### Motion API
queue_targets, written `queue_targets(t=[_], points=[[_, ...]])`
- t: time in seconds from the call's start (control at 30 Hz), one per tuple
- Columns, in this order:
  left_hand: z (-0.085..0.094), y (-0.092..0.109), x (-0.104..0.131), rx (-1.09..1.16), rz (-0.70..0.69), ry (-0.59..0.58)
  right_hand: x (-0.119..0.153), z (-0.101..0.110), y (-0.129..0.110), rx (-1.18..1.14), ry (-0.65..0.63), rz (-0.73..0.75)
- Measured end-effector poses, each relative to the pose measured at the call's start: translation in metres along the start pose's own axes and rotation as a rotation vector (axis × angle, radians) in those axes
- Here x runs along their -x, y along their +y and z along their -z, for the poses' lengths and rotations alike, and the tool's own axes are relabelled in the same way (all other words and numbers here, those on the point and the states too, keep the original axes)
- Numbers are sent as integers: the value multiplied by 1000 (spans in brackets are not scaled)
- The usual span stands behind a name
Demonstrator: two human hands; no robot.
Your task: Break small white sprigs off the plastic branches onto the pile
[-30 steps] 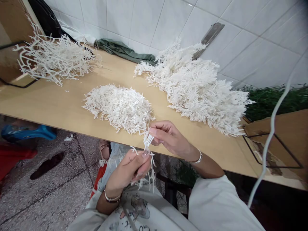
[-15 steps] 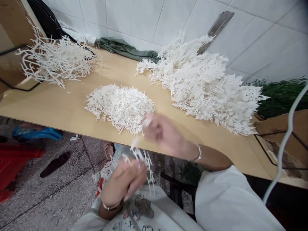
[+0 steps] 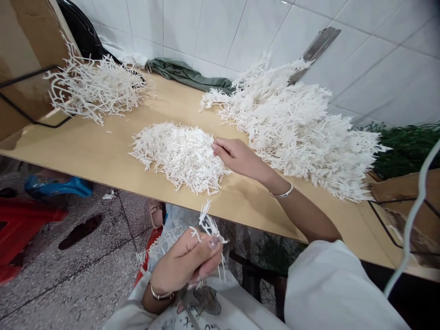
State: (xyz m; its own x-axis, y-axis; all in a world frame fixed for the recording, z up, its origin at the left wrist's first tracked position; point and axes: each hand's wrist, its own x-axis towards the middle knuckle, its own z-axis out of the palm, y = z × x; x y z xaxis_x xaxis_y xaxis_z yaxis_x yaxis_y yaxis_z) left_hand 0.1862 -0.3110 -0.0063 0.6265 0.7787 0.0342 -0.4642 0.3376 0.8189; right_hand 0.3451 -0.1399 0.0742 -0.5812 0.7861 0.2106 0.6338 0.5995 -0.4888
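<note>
My left hand (image 3: 187,261) is closed around a white branched sprig (image 3: 209,223), held above my lap in front of the table edge. The sprig's tips stick out above and below the fingers. My right hand (image 3: 233,156) is pinched at the right edge of the middle pile of small white pieces (image 3: 178,151); what its fingertips hold, if anything, is hidden. A large heap of white branched sprigs (image 3: 292,123) lies to the right, behind my right forearm. Longer white stems (image 3: 96,87) form a loose pile at the left of the table.
The wooden table (image 3: 92,156) meets a tiled wall, with a green cloth (image 3: 189,75) along it. Green foliage (image 3: 405,146) and a pale cable (image 3: 410,220) are at the right. A red stool (image 3: 27,229) and a blue object (image 3: 60,185) stand at lower left.
My right hand has moved up and away from my left hand to the middle pile. My left hand has shifted slightly right, still holding white sprigs. The view has shifted a little.
</note>
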Motion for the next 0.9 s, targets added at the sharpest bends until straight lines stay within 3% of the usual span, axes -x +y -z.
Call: queue_targets(t=[0.23,0.37,0.43,0.5,0.63,0.7,0.77,0.9], points=[[5,6,-7,-27,-52,13,-21,-6,15,206,17,-68],[9,7,-6,-60,-47,36,-15,-6,11,321,165,-116],[11,8,-6,-77,-30,26,-6,-6,3,218,214,-69],[12,9,-7,-92,-20,11,5,-5,-10,-16,96,19],[12,11,-8,-91,-24,-35,26,-4,-36,-464,-419,180],[13,11,-9,-90,-25,-47,32,-3,-46,-600,-557,230],[14,10,-11,-94,-18,-53,36,-2,-53,-676,-577,246],[15,5,-10,-89,-31,-24,45,-5,-61,-740,-443,119]])
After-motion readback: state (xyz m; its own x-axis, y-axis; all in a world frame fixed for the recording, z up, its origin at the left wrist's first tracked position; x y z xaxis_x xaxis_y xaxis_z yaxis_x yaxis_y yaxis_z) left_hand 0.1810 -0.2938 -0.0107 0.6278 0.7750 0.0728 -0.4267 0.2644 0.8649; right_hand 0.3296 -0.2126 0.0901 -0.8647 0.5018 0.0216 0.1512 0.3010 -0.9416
